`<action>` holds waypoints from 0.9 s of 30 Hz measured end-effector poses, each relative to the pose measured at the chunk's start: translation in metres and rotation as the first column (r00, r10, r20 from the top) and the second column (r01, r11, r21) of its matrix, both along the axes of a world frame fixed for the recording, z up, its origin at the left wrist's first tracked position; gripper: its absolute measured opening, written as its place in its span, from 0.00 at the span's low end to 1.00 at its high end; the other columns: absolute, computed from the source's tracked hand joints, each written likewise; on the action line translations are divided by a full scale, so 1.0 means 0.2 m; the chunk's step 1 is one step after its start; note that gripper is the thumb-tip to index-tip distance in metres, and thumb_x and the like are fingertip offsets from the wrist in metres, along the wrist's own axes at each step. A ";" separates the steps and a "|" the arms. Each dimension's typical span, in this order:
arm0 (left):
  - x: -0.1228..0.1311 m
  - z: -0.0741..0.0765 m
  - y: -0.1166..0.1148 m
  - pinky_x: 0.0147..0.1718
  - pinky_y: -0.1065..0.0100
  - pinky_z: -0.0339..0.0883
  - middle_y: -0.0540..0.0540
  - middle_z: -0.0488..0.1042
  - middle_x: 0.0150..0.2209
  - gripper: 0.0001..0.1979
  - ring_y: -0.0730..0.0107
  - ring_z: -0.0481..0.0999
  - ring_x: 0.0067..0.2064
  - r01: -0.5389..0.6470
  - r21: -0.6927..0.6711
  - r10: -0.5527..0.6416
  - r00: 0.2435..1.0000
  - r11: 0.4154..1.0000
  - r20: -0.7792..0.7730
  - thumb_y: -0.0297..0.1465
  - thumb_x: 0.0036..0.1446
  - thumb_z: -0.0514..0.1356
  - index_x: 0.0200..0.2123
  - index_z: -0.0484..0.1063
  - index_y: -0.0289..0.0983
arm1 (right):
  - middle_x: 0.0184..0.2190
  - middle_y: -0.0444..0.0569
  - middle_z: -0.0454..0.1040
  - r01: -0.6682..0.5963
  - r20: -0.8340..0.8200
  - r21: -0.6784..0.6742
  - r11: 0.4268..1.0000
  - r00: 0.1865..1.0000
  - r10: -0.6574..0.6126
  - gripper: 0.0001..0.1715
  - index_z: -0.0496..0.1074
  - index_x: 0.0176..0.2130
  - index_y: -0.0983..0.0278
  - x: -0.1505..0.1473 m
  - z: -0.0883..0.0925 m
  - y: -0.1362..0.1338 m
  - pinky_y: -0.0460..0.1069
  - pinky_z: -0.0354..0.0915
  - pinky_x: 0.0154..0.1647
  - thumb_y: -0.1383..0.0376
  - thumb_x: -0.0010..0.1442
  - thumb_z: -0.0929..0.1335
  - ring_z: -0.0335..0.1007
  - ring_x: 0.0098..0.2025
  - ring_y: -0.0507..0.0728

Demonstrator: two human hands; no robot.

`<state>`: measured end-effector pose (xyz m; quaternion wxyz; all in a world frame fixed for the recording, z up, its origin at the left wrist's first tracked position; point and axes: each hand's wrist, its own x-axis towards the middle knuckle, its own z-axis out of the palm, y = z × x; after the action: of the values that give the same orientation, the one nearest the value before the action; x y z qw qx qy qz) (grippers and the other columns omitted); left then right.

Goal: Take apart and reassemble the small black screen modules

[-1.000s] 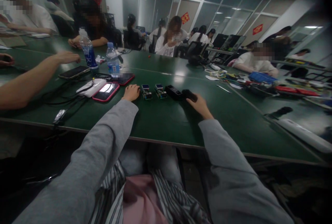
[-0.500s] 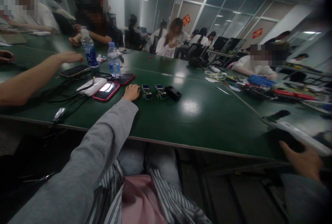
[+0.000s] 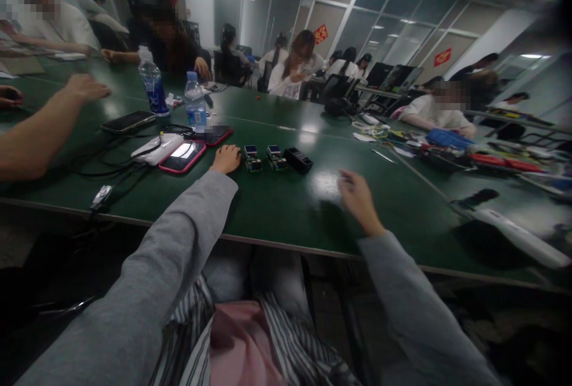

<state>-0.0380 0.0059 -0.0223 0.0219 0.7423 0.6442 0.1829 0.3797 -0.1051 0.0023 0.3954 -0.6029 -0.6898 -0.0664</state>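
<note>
My left hand rests on the green table with its fingers curled under, right beside the left one of two small circuit boards with blue screens. A black box stands just right of the boards. My right hand hovers low over the table to the right of the box, slightly blurred, fingers loosely spread with nothing in them. Both arms are in grey sleeves.
Left of my left hand lie a red-cased phone, a white power bank, cables, another phone and two water bottles. A neighbour's bare arm lies at the left. A white device sits at the right. Several people sit around.
My right hand took a black object from beside the black box, carried it off to the lower right, and is now back over the table without it. My left hand stayed put.
</note>
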 end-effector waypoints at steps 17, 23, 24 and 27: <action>0.01 0.01 -0.01 0.67 0.46 0.56 0.42 0.64 0.70 0.22 0.51 0.60 0.70 -0.002 -0.014 0.002 1.000 1.000 -0.006 0.36 0.72 0.48 0.64 0.68 0.44 | 0.49 0.58 0.79 -0.275 -0.264 -0.124 0.953 0.935 0.236 0.28 0.77 0.52 0.64 -0.72 -0.14 0.48 0.62 0.66 0.62 0.50 0.73 0.58 0.74 0.54 0.65; 0.00 -0.01 0.01 0.67 0.46 0.57 0.39 0.64 0.69 0.24 0.49 0.61 0.69 0.005 0.009 -0.005 1.000 1.000 -0.013 0.37 0.72 0.47 0.65 0.67 0.39 | 0.55 0.60 0.74 -0.321 -0.140 -0.043 0.946 0.939 0.313 0.33 0.73 0.59 0.65 -0.74 -0.15 0.46 0.62 0.65 0.63 0.46 0.65 0.68 0.70 0.57 0.66; 0.00 -0.01 0.01 0.67 0.46 0.57 0.40 0.65 0.69 0.24 0.49 0.61 0.69 0.006 0.010 -0.006 1.000 1.000 -0.014 0.37 0.72 0.47 0.65 0.67 0.39 | 0.54 0.59 0.75 -0.345 -0.139 -0.052 0.937 0.932 0.336 0.32 0.74 0.58 0.65 -0.74 -0.15 0.45 0.61 0.66 0.63 0.47 0.65 0.68 0.71 0.57 0.66; 0.00 -0.01 0.01 0.67 0.46 0.57 0.40 0.65 0.69 0.23 0.49 0.61 0.69 0.004 0.005 -0.004 1.000 1.000 -0.016 0.37 0.72 0.47 0.65 0.68 0.40 | 0.51 0.56 0.78 -0.344 -0.229 -0.089 0.935 0.920 0.317 0.28 0.77 0.53 0.63 -0.73 -0.13 0.45 0.60 0.67 0.60 0.47 0.69 0.63 0.74 0.53 0.64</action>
<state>-0.0383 0.0086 -0.0237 0.0153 0.7451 0.6425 0.1784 0.2329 -0.0157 -0.0240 0.4327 -0.5053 -0.7385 0.1097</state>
